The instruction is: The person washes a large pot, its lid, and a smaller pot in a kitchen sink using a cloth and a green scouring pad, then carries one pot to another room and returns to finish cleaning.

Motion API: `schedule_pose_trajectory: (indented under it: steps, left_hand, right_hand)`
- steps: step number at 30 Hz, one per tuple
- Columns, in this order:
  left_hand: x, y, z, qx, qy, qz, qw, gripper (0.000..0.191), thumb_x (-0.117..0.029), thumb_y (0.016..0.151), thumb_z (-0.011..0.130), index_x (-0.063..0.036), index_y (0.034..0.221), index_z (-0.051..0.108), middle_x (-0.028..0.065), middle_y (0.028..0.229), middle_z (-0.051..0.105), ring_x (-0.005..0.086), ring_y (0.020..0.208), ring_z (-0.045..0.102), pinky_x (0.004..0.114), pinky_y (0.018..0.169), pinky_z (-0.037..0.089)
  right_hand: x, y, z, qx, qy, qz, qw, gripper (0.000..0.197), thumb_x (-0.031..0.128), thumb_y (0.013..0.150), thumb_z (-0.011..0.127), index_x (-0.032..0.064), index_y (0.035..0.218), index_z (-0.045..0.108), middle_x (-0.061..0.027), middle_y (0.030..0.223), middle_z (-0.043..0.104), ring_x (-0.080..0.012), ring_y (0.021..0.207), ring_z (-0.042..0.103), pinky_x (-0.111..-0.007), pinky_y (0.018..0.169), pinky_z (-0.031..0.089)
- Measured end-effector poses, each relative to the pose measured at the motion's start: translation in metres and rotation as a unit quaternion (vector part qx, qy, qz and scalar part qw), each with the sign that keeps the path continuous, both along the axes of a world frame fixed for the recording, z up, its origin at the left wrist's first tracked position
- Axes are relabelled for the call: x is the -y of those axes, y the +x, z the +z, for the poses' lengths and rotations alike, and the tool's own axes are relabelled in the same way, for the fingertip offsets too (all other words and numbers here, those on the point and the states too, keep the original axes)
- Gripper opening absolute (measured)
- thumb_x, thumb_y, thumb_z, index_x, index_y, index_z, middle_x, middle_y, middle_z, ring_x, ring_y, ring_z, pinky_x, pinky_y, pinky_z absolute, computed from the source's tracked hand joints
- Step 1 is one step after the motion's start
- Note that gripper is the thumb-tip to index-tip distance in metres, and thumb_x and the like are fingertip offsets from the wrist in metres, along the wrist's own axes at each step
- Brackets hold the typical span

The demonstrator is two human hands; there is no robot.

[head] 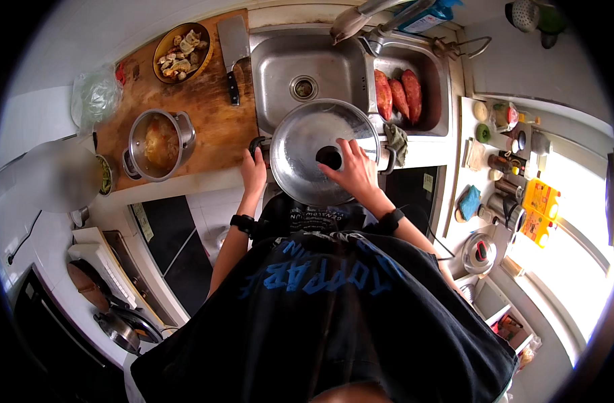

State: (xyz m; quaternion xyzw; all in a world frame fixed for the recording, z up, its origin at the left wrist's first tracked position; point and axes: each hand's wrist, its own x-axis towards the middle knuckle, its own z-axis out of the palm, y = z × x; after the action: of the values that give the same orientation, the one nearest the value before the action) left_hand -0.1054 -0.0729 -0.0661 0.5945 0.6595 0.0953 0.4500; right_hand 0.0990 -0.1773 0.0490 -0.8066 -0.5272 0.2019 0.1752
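Observation:
A large metal pot lid [307, 131] lies over a wide pan with black side handles, at the front edge of the sink. My left hand [254, 171] grips the pan's black side handle [257, 144] at the left. Over the lid's round black knob [329, 157], my right hand [356, 169] has its thumb and fingers spread around it; whether it grips the knob cannot be told. The opposite handle [389, 160] is free of any hand. What the pan holds is hidden beneath the lid.
Left on a wooden board [211, 126] are a cleaver [233, 43], a bowl of food pieces [182, 53] and a steel pot of soup [160, 143]. Sweet potatoes [398, 98] lie in the right basin, near a grey-green cloth [396, 143]. A faucet [382, 30] stands behind the sink [307, 60].

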Motion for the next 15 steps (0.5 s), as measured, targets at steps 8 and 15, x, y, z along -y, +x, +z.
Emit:
schedule_pose_trajectory:
  steps: [8,15]
  left_hand:
    - [0.000,-0.006,-0.030,-0.006,0.074,-0.012,0.997,0.040,-0.037,0.083,0.041,0.0028,0.083,0.047,0.0124,0.058,0.054,0.0216,0.047,0.054,0.032,0.046,0.043]
    - [-0.005,0.002,-0.009,-0.012,0.138,-0.047,0.989,0.042,-0.039,0.084,0.040,0.0020,0.075,0.047,0.0085,0.052,0.053,0.0183,0.045,0.053,0.029,0.044,0.042]
  right_hand:
    - [-0.009,-0.007,-0.018,0.078,-0.203,0.100,0.971,0.060,0.047,0.067,0.057,0.0029,0.101,0.036,-0.0149,0.080,0.054,-0.0287,0.067,0.058,-0.036,0.055,0.047]
    - [-0.005,0.005,-0.002,0.019,-0.114,0.038,0.993,0.045,0.034,0.066,0.061,0.0067,0.094,0.038,-0.0143,0.075,0.058,-0.0318,0.063,0.057,-0.039,0.054,0.046]
